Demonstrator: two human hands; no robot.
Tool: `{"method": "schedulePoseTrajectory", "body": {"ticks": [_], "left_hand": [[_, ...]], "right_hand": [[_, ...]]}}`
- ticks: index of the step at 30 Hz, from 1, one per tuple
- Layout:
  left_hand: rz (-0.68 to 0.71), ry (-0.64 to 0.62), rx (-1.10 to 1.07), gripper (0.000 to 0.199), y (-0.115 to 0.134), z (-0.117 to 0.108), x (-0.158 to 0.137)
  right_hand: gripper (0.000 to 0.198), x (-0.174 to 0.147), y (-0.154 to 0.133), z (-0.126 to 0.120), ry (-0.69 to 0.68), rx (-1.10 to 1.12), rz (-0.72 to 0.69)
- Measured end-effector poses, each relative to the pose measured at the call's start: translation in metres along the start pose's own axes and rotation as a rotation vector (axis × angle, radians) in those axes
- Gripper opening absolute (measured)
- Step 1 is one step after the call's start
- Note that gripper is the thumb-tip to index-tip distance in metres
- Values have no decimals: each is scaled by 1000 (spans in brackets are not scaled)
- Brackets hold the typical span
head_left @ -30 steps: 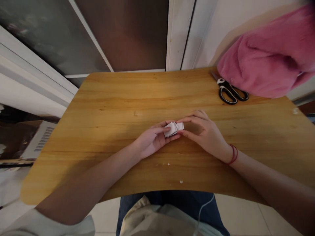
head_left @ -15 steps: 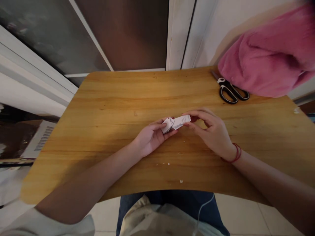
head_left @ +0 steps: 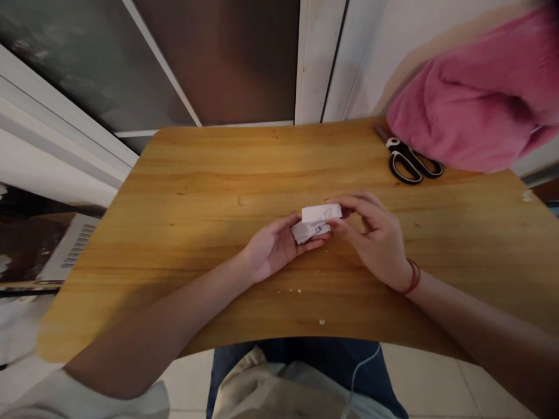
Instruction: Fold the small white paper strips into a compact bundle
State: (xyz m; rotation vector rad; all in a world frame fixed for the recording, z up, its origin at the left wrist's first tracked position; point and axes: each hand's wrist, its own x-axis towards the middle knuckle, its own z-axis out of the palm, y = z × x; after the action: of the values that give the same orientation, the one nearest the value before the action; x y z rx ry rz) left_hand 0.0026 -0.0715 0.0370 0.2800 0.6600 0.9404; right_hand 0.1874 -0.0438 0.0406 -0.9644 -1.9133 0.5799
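Observation:
Over the middle of the wooden table, my left hand (head_left: pixel 277 244) cradles several small white paper slips (head_left: pixel 305 234), palm up, with its fingers curled beneath them. My right hand (head_left: pixel 375 233), a red band at its wrist, pinches the right end of a stack of white paper slips (head_left: pixel 321 213) between thumb and fingers. That stack sits just above and partly over the slips in the left hand. Small dark line drawings mark the paper; what they depict is too small to make out.
Black-handled scissors (head_left: pixel 410 160) lie at the back right, beside a pink plush cloth (head_left: pixel 467 110). Tiny white paper scraps (head_left: pixel 299 291) dot the table (head_left: pixel 209 192) near its front edge. Left of the table stands a box (head_left: pixel 72 247), and a glass-panelled door (head_left: pixel 231 64) rises behind.
My right hand has drawn its stack of slips up off the others, so the two groups now stand apart. My left thumb has lifted back from the paper.

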Motion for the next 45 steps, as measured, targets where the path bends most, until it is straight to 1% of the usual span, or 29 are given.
{"method": "schedulePoseTrajectory", "body": {"ticks": [3,5,7,12,16,21,26,34,39,42,45], "left_hand": [[11,43,-33,37,0,2,-1],[26,74,-45,33,1,2,0],[27,75,-41,29,1,2,0],[9,14,-4,26,2,-2,0],[19,65,-33,25,4,-3,-1],[110,123,-21,25,6,-2,-1],[134,119,29,22,4,-1,-1],[52,78,14,19,1,1,-2],[23,68,-10,21,-1,-1,0],[15,66,-22,22,-1,-1,0],[25,56,-3,19,0,0,-1]], "right_hand": [[18,0,-1,4,-138,-44,-26],[19,0,-1,5,-162,-68,-33],[19,1,-1,3,-147,-82,-30],[18,4,1,-5,-48,-82,-15],[17,8,4,-11,-33,-74,9],[16,14,6,-16,-22,-135,-53],[16,16,8,-15,-82,-139,-56],[17,11,4,-11,-155,-70,-62],[18,8,1,-7,-195,-50,-55],[18,8,1,-7,-196,-37,-60],[17,9,2,-9,-157,-19,-39]]}}
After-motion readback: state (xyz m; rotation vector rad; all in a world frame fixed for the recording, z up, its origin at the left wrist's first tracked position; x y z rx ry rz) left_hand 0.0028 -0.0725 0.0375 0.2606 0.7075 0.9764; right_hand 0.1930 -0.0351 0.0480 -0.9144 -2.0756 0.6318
